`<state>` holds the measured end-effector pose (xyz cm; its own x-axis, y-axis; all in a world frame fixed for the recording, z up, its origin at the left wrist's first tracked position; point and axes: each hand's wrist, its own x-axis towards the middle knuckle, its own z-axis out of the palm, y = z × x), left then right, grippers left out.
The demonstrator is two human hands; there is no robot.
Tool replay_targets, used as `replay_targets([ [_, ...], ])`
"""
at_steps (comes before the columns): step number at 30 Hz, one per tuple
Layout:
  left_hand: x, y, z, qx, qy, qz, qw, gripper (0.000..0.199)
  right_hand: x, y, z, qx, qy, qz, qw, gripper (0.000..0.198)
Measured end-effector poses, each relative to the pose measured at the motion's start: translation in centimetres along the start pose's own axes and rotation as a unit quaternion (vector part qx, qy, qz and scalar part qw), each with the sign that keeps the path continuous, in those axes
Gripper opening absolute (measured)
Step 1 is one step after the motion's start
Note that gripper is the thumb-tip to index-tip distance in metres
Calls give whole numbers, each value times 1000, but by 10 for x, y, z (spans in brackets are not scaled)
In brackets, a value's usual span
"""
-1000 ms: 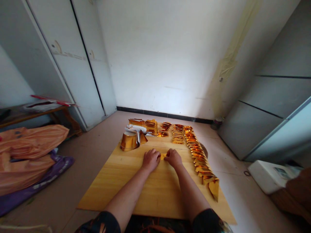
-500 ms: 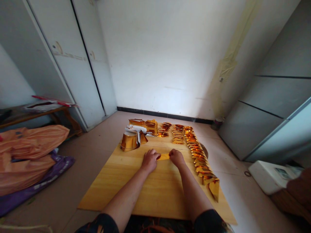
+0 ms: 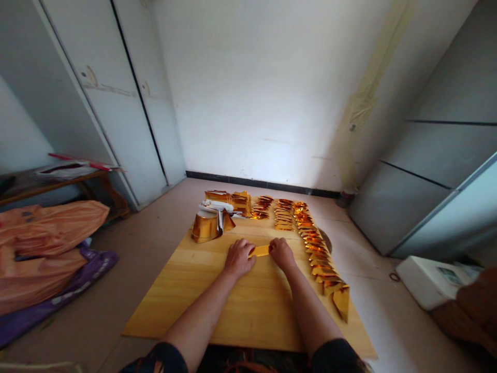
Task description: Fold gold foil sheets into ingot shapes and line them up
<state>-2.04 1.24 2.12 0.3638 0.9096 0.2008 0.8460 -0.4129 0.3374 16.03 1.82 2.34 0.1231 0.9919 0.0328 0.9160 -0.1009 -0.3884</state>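
- Left hand (image 3: pixel 238 257) resting on the tabletop (image 3: pixel 217 305), fingers curled down onto the left end of a folded gold paper strip (image 3: pixel 260 251), pinching it.
- Right hand (image 3: pixel 282 253) close beside, fingertips clamped on the right end of the same strip.
- Strip spanning the short gap between the two hands, lying low over the wood, slightly tilted with its left end nearer the body.
- Just beyond the left hand: a rounded, shiny gold bundle (image 3: pixel 205 228), with a small heap of white and gold sheets (image 3: pixel 219 207) right behind it.
- Farther out from both hands, near the far edge of the tabletop: a boxy gold stack (image 3: pixel 241 201) and two short rows of folded gold pieces (image 3: pixel 283 213).
- To the right of the right hand: a long overlapping line of folded gold pieces (image 3: pixel 320 259) running from the far edge back toward the body, ending in a larger upright piece (image 3: pixel 342 303).
- Well off to the left of the hands, on the floor: orange bags (image 3: pixel 46 243) over a purple one (image 3: pixel 58 295).
- Well off to the right: a white box (image 3: pixel 429 282) on the floor.
- Both forearms bare, dark patterned sleeves at the bottom edge.
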Motion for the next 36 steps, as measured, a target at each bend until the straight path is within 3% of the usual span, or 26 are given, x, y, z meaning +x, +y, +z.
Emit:
replay_targets([
  [3,-1,1,0,-3,-2,-5,1000,30,0,0,0,9,7,-3,1000,33],
  [8,0,-2,2,-25,12,-5,1000,27,0,0,1,23,-10,-9,1000,21],
  [18,0,-3,4,-41,63,38,996,13,-6,2,2,71,37,-10,997,17],
  [29,-7,-3,1,7,87,100,991,14,-24,15,11,158,121,-142,970,15],
  [36,-5,-4,4,-12,72,70,995,12,-30,25,8,174,80,-185,964,17],
])
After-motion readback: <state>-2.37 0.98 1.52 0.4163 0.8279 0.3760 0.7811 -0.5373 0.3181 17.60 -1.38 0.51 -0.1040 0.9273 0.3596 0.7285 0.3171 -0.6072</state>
